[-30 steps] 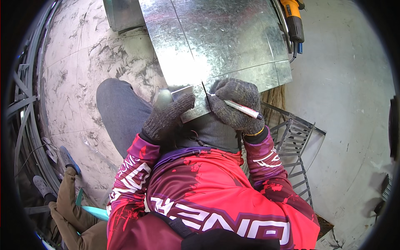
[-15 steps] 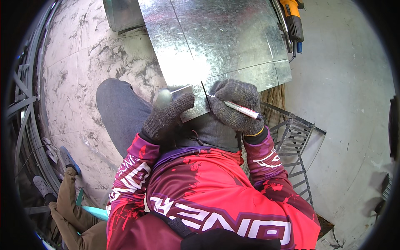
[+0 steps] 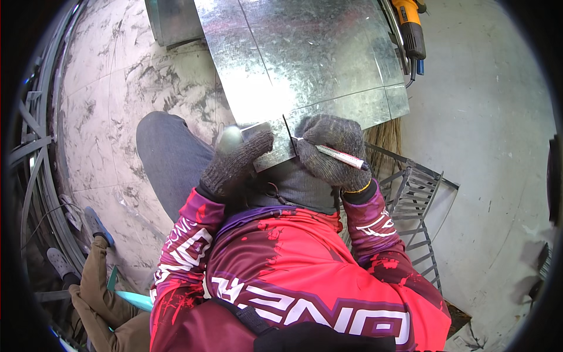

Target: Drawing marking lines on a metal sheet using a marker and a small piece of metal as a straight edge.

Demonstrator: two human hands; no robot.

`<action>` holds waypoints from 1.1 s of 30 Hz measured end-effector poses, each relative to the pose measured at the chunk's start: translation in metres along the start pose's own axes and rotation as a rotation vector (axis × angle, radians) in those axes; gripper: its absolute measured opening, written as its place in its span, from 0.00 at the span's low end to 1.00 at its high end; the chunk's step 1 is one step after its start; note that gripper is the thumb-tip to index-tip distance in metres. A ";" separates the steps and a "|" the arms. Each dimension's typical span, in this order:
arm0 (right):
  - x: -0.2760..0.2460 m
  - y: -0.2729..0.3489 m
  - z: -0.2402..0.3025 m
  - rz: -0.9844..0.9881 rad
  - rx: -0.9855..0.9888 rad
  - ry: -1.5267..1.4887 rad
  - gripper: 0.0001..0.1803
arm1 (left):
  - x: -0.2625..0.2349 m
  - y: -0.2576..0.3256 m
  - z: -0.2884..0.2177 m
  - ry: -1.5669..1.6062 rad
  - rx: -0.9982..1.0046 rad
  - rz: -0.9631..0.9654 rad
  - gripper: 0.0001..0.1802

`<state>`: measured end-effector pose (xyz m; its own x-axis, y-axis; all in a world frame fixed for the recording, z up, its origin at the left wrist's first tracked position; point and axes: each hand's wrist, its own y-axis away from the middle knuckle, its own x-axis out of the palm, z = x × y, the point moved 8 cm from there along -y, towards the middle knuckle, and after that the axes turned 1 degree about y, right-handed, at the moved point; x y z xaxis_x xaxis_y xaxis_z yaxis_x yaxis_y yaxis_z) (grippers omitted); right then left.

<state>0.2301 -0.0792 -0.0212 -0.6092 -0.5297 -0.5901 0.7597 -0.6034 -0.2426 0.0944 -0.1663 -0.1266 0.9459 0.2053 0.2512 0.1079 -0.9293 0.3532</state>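
A shiny galvanized metal sheet [image 3: 328, 53] with dark drawn lines reaches toward my lap. My right hand [image 3: 333, 146], in a dark grey knit glove, is closed round a white marker [image 3: 341, 157]. The marker's tip meets the sheet's near end, beside a short black line [image 3: 287, 124]. My left hand [image 3: 237, 161], gloved the same way, is closed at the sheet's near left corner, gripping a small shiny metal piece [image 3: 233, 138]. Its thumb side lies toward the marker; the fingers underneath are hidden.
An orange and black power tool [image 3: 410, 29] lies at the far right. A black metal rack [image 3: 419, 199] stands right of my legs, near bristles [image 3: 386, 138] under the sheet. Metal strips [image 3: 44, 146] line the left side. Another person's legs [image 3: 97, 287] show at lower left.
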 end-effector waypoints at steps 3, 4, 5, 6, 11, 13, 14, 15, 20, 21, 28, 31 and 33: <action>0.000 0.003 0.000 0.011 -0.009 -0.048 0.06 | 0.003 0.001 -0.006 -0.005 -0.008 0.003 0.20; 0.000 0.003 0.000 0.032 -0.005 -0.123 0.07 | 0.003 0.000 -0.006 0.035 -0.050 -0.003 0.19; 0.000 0.004 0.001 0.027 -0.006 -0.122 0.07 | 0.001 -0.001 -0.005 0.031 -0.049 0.000 0.19; -0.004 0.006 -0.003 -0.026 0.062 -0.226 0.07 | 0.000 -0.002 -0.004 -0.019 -0.029 0.022 0.19; -0.021 0.019 -0.013 -0.266 0.226 -0.398 0.06 | 0.002 0.001 -0.003 -0.035 -0.126 0.017 0.18; -0.029 0.023 -0.015 -0.338 0.202 -0.457 0.07 | -0.003 -0.003 -0.007 -0.330 0.249 0.013 0.16; -0.034 0.027 -0.017 -0.399 0.179 -0.508 0.09 | -0.009 -0.007 -0.002 -0.345 0.247 0.015 0.16; -0.036 0.033 -0.020 -0.415 0.193 -0.545 0.10 | -0.008 -0.002 -0.016 -0.642 0.518 0.024 0.14; -0.041 0.055 -0.037 -0.411 0.236 -0.683 0.15 | -0.023 -0.006 0.010 -0.038 -0.079 0.025 0.10; -0.041 0.058 -0.039 -0.427 0.216 -0.683 0.15 | -0.027 -0.003 -0.012 -0.463 0.200 -0.050 0.10; -0.036 0.055 -0.034 -0.410 0.239 -0.513 0.11 | -0.048 0.000 -0.008 -0.549 0.269 -0.153 0.10; -0.023 0.056 -0.041 -0.449 0.217 -0.691 0.15 | -0.033 0.009 -0.033 -0.890 0.606 -0.106 0.12; -0.021 0.051 -0.038 -0.345 0.168 -0.575 0.16 | -0.028 0.012 -0.042 -1.031 0.665 -0.081 0.13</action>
<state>0.2902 -0.0759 -0.0501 -0.8691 -0.4945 0.0131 0.4830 -0.8541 -0.1929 0.0560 -0.1704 -0.0921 0.6956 0.2117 -0.6866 0.0274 -0.9627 -0.2692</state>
